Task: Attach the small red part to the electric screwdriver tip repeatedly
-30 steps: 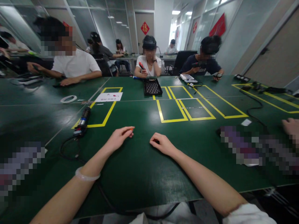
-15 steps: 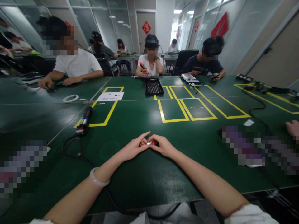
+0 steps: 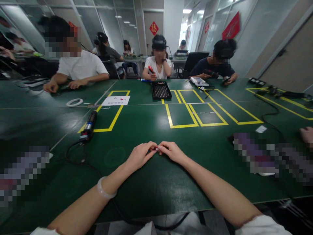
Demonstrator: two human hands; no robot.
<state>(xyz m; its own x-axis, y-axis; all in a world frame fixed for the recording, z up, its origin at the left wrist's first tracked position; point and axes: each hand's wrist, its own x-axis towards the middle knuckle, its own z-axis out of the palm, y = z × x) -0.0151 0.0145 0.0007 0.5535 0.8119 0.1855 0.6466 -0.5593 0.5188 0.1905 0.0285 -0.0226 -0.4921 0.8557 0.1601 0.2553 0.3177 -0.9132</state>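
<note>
The left hand [image 3: 140, 154] and right hand [image 3: 173, 152] meet at the fingertips, pinching a tiny piece [image 3: 156, 148], details too small to tell. From it, a tool [image 3: 91, 122] lies toward ten o'clock, a card [image 3: 116, 100] eleven, a tray [image 3: 162, 97] twelve.

Over the green tabletop [image 3: 158, 189], the left hand [image 3: 140, 155] and right hand [image 3: 172, 152] meet, pinching a tiny object [image 3: 156, 149] between them; a corded cylindrical tool [image 3: 91, 121] lies leftward, a black tray [image 3: 161, 90] farther ahead
</note>
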